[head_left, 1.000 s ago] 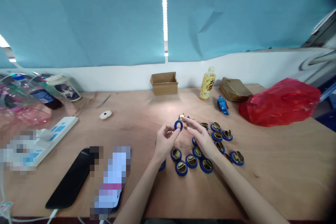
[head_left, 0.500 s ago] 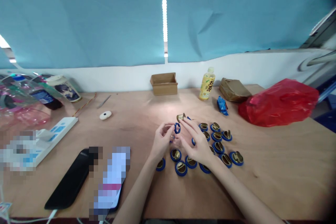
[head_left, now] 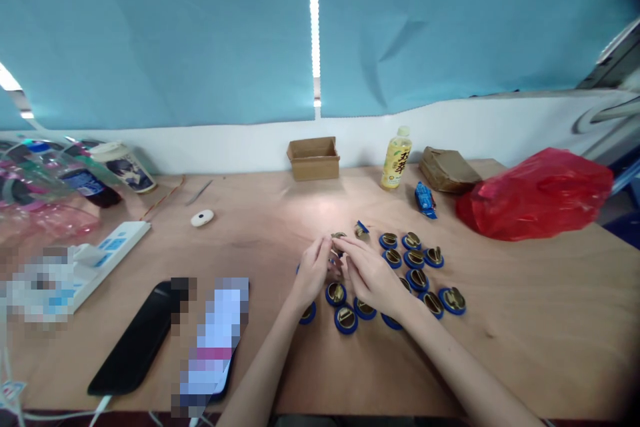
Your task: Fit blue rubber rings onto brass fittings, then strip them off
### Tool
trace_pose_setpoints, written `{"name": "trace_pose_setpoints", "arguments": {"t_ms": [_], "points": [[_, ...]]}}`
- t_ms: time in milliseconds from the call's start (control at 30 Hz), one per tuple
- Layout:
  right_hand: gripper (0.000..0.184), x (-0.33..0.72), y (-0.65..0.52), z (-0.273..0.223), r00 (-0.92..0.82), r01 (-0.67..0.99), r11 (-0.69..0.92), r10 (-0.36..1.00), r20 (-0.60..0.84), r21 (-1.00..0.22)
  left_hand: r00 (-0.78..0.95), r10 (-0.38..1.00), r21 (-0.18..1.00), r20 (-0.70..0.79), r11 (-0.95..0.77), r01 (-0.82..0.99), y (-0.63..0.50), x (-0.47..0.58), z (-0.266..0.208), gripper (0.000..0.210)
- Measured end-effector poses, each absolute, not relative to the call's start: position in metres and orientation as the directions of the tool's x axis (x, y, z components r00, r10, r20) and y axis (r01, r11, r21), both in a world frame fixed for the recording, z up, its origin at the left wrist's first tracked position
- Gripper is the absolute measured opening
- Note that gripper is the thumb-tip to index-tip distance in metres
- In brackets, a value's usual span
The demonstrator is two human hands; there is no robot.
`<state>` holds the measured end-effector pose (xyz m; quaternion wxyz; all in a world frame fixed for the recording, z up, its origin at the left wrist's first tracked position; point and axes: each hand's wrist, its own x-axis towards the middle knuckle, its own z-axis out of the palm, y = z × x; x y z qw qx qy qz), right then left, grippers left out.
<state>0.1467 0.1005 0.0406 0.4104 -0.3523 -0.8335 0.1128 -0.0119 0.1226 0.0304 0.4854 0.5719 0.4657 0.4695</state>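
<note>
My left hand (head_left: 314, 270) and my right hand (head_left: 371, 270) meet over the table with their fingertips pinched together. Between them is a small gold metal cap (head_left: 339, 237), mostly covered by fingers. The blue ring seen earlier in my left fingers is now hidden. Around and beneath my hands lie several round pieces with blue rims and gold metal centres (head_left: 346, 319), some partly behind my right hand. Just beyond my fingertips, one gold and blue piece (head_left: 361, 230) rests tilted on the wood.
A cardboard box (head_left: 314, 163) stands against the wall, with a yellow drink bottle (head_left: 395, 159), brown packet (head_left: 449, 170), blue wrapper (head_left: 425, 200) and red plastic bag (head_left: 535, 193) to the right. Leftward are two phones (head_left: 143, 340), a power strip (head_left: 110, 257) and a white roll (head_left: 202, 218).
My right hand has brought the gold cap down and left to the blue ring in my left fingers. The two hands are now closer together.
</note>
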Motion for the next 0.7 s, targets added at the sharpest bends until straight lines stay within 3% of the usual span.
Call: {"name": "trace_pose_setpoints", "arguments": {"t_ms": [200,467,700], "points": [[0.047,0.147,0.101,0.041,-0.386,0.482,0.727,0.678,0.626,-0.490,0.106,0.981,0.965,0.160,-0.178,0.193,0.122,-0.013,0.028,0.041],[0.047,0.145,0.099,0.044,-0.347,0.521,0.720,0.670,0.657,-0.459,0.146,0.979,0.933,0.143,-0.182,0.309,0.119,-0.012,0.029,0.041],[0.025,0.149,0.103,0.043,-0.197,0.646,0.569,0.768,0.610,-0.508,0.115,0.971,0.858,0.211,-0.241,0.453,0.117,-0.014,0.037,0.038]]}}
